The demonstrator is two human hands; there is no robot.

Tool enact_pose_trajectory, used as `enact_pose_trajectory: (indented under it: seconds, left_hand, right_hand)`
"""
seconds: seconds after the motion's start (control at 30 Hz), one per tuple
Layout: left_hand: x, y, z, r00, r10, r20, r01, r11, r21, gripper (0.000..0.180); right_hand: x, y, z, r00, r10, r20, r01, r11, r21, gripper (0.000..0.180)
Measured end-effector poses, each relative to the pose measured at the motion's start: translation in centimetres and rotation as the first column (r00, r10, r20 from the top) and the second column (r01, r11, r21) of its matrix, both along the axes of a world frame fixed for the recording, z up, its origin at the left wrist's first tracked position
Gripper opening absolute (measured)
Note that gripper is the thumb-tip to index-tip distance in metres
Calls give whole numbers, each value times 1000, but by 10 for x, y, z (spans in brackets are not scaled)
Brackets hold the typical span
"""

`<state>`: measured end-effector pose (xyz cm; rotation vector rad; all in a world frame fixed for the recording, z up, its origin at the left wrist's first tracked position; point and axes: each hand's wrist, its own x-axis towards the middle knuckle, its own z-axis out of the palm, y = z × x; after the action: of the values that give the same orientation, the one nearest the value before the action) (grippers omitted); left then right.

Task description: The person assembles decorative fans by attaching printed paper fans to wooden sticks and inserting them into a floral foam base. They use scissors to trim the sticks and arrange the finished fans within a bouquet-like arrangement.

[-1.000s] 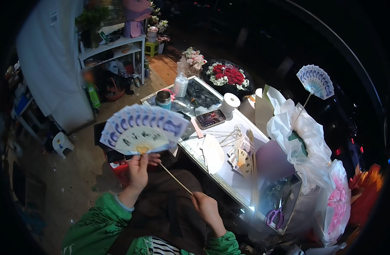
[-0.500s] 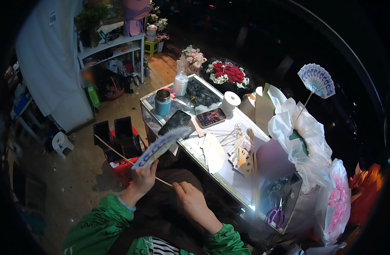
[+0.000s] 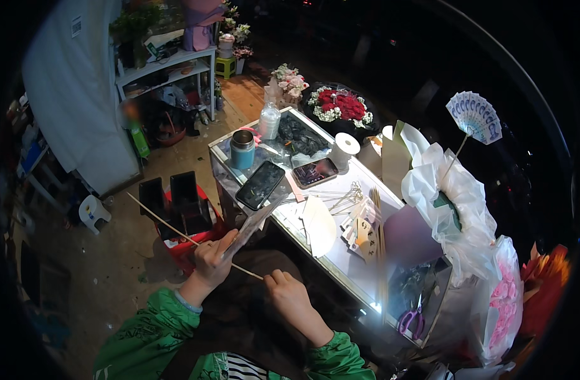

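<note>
The fan (image 3: 250, 228), seen nearly edge-on, stands above the person's lap, near the close edge of the table (image 3: 350, 272), with a thin stick (image 3: 166, 224) running past its base. The left hand (image 3: 212, 261) is closed about stick and fan base together (the join itself is hidden by the fingers); the right hand (image 3: 288, 296) pinches the stick near its lower end. Both parts should be light. The stick is probably stiff and easily rolled between the fingers; the fan looks thin and flat, apt to bend or crease, so the base or the stick would make a safer hold than the spread edge.

Beyond the left hand, a red tub (image 3: 182, 252) sits on the floor; two black bins (image 3: 183, 185) stand in or against it, too dark inside to show contents. On the table, a blue flask (image 3: 242, 157) is open at the top, its contents unseen, and a clear bottle (image 3: 269, 123) stands just behind it. At the right, a white wrap (image 3: 473, 227) surrounds a green core (image 3: 450, 214); a second fan (image 3: 473, 117) rises above it on its own stick.
</note>
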<state>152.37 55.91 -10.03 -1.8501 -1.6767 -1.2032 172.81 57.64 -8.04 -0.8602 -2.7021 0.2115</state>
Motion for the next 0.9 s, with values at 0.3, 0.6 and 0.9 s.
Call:
enact_pose_trajectory:
  seconds: [0.3,0.6,0.9]
  left_hand:
    - [0,0,-3,992,-112,-52,114,993,31,32]
    - [3,-1,-2,982,-143,-121,154,984,87,31]
    - [0,1,-7,984,-153,-88,161,981,104,31]
  right_hand:
    - [6,0,-1,988,129,84,-114,980,-165,5]
    - [17,7,-1,985,166,-49,-172,908,-382,10]
    - [29,18,1,955,104,-278,-258,755,-603,13]
